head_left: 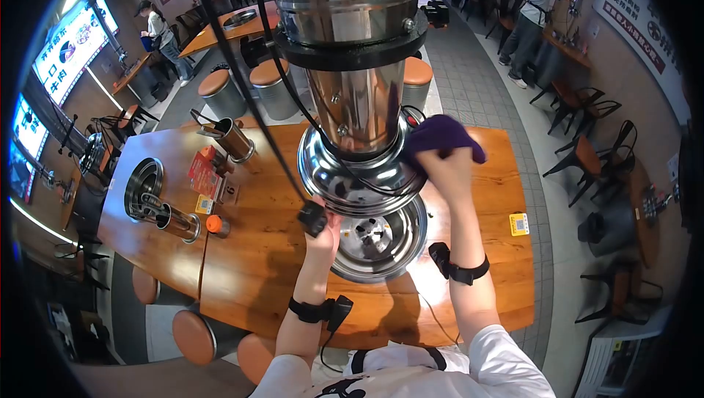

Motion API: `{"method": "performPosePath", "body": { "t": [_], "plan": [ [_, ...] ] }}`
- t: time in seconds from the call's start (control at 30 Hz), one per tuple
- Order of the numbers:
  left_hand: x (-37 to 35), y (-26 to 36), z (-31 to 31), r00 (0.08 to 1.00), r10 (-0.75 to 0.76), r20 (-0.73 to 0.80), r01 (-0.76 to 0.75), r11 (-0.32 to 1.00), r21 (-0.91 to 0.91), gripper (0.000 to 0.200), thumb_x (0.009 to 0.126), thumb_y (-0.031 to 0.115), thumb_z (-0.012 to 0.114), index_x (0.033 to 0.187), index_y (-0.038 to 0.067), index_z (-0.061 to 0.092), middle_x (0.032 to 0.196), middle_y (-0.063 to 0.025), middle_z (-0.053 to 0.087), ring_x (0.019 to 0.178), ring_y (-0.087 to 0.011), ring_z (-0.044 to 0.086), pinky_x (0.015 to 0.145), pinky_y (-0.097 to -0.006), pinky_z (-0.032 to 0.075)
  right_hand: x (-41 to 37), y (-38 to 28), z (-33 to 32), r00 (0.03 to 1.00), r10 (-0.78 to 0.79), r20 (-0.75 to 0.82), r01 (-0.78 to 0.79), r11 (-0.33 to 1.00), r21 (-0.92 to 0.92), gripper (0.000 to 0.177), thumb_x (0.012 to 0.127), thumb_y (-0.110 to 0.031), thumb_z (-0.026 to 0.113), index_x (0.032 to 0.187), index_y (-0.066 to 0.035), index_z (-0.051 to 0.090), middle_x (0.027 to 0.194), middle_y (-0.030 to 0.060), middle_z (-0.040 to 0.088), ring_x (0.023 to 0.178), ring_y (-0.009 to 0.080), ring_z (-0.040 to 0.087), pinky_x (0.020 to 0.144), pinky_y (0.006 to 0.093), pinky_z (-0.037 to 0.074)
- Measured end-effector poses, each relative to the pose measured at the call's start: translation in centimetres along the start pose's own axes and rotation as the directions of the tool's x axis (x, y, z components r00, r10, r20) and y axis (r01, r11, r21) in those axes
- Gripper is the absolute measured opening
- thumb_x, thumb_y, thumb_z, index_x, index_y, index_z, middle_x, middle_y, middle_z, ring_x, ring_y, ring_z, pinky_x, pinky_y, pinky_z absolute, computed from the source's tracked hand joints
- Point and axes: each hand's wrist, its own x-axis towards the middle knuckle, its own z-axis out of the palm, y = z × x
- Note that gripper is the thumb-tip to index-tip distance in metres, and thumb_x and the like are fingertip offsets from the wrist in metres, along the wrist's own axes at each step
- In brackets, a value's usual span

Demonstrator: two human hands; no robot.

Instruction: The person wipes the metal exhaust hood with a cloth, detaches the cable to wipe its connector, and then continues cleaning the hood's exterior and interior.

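A shiny metal exhaust hood (359, 178) hangs at the end of a wide pipe above the table. My right hand (449, 172) is closed on a purple cloth (447, 143), which lies against the right side of the hood. At the hood's lower left rim is my left hand (331, 231); its fingers are partly hidden, so their grip cannot be made out. A small black box (312, 218) sits in front of that hand. Below the hood, a round metal grill pit (381, 251) is set into the table, with dark bits in its middle.
The wooden table (249, 266) also bears metal utensil holders (236, 141), an orange-capped jar (216, 225), a red table sign (207, 170) and a yellow code sticker (519, 224). Round stools (194, 336) surround it. Two other people (532, 13) stand farther off, left and right.
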Motion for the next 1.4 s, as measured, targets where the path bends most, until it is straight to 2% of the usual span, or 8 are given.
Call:
{"method": "performPosePath", "body": {
  "t": [0.23, 0.37, 0.57, 0.77, 0.83, 0.97, 1.2, 1.4],
  "plan": [
    [0.2, 2.2, 2.6, 0.998, 0.014, 0.066, -0.014, 1.000, 0.002, 0.033, 0.095, 0.034, 0.039, 0.101, 0.004, 0.049, 0.074, 0.0008, 0.047, 0.057, -0.0075, 0.032, 0.061, -0.0238, 0.033, 1.4, 0.1, 0.8, 0.971, 0.216, -0.098, -0.237, 0.900, -0.366, 0.022, 0.077, -0.022, 0.062, 0.080, 0.000, 0.060, 0.060, 0.0091, 0.055, 0.057, 0.0233, 0.055, 0.054, 0.0327, 0.042],
    [-0.3, 2.8, 3.6, 0.998, -0.005, -0.056, 0.009, 0.998, 0.063, 0.031, 0.095, 0.035, 0.038, 0.087, 0.006, 0.048, 0.068, 0.0025, 0.040, 0.058, -0.0079, 0.031, 0.060, -0.0249, 0.029, 0.5, 3.6, 1.1, 0.966, 0.056, -0.252, -0.057, 0.998, 0.006, 0.005, 0.078, -0.005, 0.058, 0.081, 0.000, 0.060, 0.060, -0.0020, 0.049, 0.055, 0.0051, 0.043, 0.050, 0.0223, 0.035],
    [-0.7, 2.6, 4.4, 0.988, 0.001, -0.157, -0.001, 1.000, -0.001, 0.029, 0.096, 0.032, 0.037, 0.097, 0.005, 0.049, 0.069, 0.0012, 0.043, 0.057, -0.0089, 0.032, 0.064, -0.0257, 0.034, -2.8, 4.9, 0.8, 0.837, 0.533, -0.123, -0.446, 0.796, 0.410, 0.013, 0.083, -0.010, 0.055, 0.072, -0.005, 0.052, 0.065, -0.0043, 0.049, 0.054, 0.0041, 0.042, 0.045, 0.0207, 0.032],
    [-1.0, 1.3, 3.7, 0.980, 0.029, -0.198, -0.034, 0.999, -0.022, 0.032, 0.096, 0.034, 0.034, 0.106, 0.007, 0.049, 0.086, -0.0014, 0.054, 0.071, -0.0100, 0.045, 0.069, -0.0258, 0.039, -6.5, 5.1, -2.5, 0.984, 0.121, -0.132, -0.085, 0.965, 0.249, 0.011, 0.076, -0.009, 0.061, 0.082, 0.000, 0.059, 0.066, -0.0002, 0.056, 0.056, 0.0077, 0.052, 0.052, 0.0226, 0.041],
    [-0.8, -1.8, -1.6, 0.993, -0.013, 0.120, 0.007, 0.999, 0.048, 0.028, 0.095, 0.028, 0.036, 0.105, 0.005, 0.050, 0.090, -0.0034, 0.054, 0.081, -0.0112, 0.049, 0.070, -0.0262, 0.039, -7.7, 5.0, -3.7, 0.969, 0.108, -0.221, -0.044, 0.961, 0.274, 0.021, 0.080, -0.013, 0.056, 0.097, 0.001, 0.056, 0.082, 0.0029, 0.059, 0.069, 0.0088, 0.056, 0.061, 0.0219, 0.044],
    [-5.3, -6.3, 5.4, 0.981, -0.154, 0.119, 0.054, 0.803, 0.593, 0.036, 0.089, 0.019, 0.048, 0.119, 0.000, 0.044, 0.111, -0.0123, 0.051, 0.104, -0.0201, 0.049, 0.089, -0.0315, 0.038, -9.6, 4.7, -7.6, 0.933, 0.360, -0.027, -0.177, 0.522, 0.835, 0.064, 0.091, -0.052, 0.030, 0.131, -0.002, 0.031, 0.134, 0.0156, 0.036, 0.125, 0.0249, 0.035, 0.106, 0.0372, 0.026],
    [-9.1, -15.7, 14.0, 0.887, -0.324, 0.328, 0.064, 0.791, 0.608, 0.073, 0.084, 0.047, 0.050, 0.135, 0.001, 0.025, 0.137, -0.0143, 0.031, 0.130, -0.0259, 0.027, 0.106, -0.0383, 0.019, -11.0, 3.5, -19.6, 0.896, 0.248, 0.369, -0.408, 0.129, 0.904, 0.067, 0.092, -0.053, 0.017, 0.130, 0.000, 0.032, 0.133, 0.0177, 0.036, 0.124, 0.0313, 0.035, 0.105, 0.0426, 0.027],
    [-15.4, -21.9, 22.7, 0.956, -0.255, 0.148, 0.050, 0.634, 0.772, 0.040, 0.095, 0.030, 0.039, 0.102, -0.006, 0.056, 0.091, -0.0073, 0.060, 0.084, -0.0116, 0.056, 0.078, -0.0253, 0.043, -12.4, 6.7, -29.7, 0.766, 0.202, 0.610, -0.624, 0.008, 0.782, 0.067, 0.090, -0.055, 0.020, 0.126, -0.002, 0.038, 0.129, 0.0163, 0.041, 0.118, 0.0327, 0.041, 0.100, 0.0450, 0.033]
  ]
}}
